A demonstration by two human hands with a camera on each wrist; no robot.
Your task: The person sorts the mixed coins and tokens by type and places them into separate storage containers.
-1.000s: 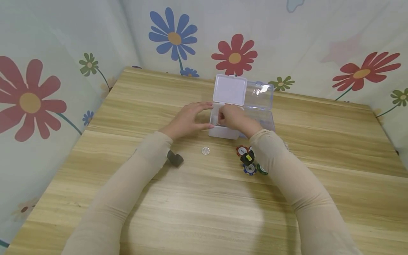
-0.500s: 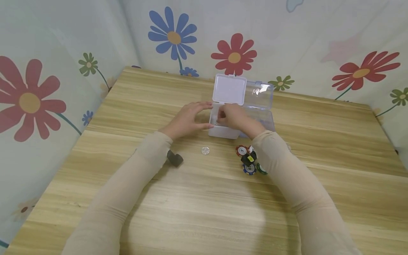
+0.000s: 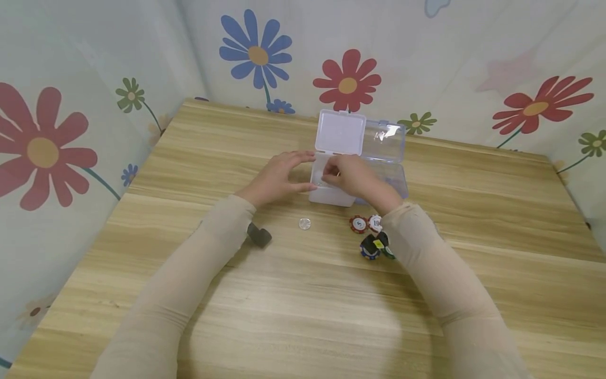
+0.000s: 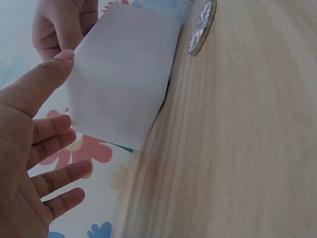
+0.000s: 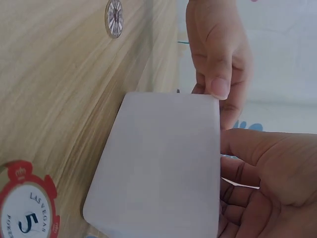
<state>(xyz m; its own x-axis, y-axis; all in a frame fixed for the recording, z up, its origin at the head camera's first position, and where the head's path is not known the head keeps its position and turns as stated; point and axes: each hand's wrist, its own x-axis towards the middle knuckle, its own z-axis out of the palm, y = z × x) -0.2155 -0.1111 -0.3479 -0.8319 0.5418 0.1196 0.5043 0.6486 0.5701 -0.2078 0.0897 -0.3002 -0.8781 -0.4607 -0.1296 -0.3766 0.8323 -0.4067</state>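
Observation:
A white plastic box (image 3: pixel 331 197) stands toward the back of the table with its lid (image 3: pixel 340 131) raised. My left hand (image 3: pixel 276 178) is at its left side, thumb and forefinger spread to the front and back corners. In the left wrist view the thumb rests at the rim, the other fingers stretched out. My right hand (image 3: pixel 352 175) reaches into the box with curled fingers. Its fingertips are partly hidden behind the front wall in the right wrist view, and I cannot tell whether they hold anything. Small shiny bits (image 3: pixel 320 183) show inside near them.
A clear bluish plastic box (image 3: pixel 394 181), also with its lid up, adjoins the white one on the right. A silver coin (image 3: pixel 304 224) lies in front. Red (image 3: pixel 358 224), white (image 3: pixel 375 222), blue (image 3: pixel 368 253) and green (image 3: pixel 390 252) poker chips lie by the right sleeve.
My right hand has drawn slightly up and back within the box, and its wrist has shifted right, uncovering more of the white chip. The left hand has stayed in place.

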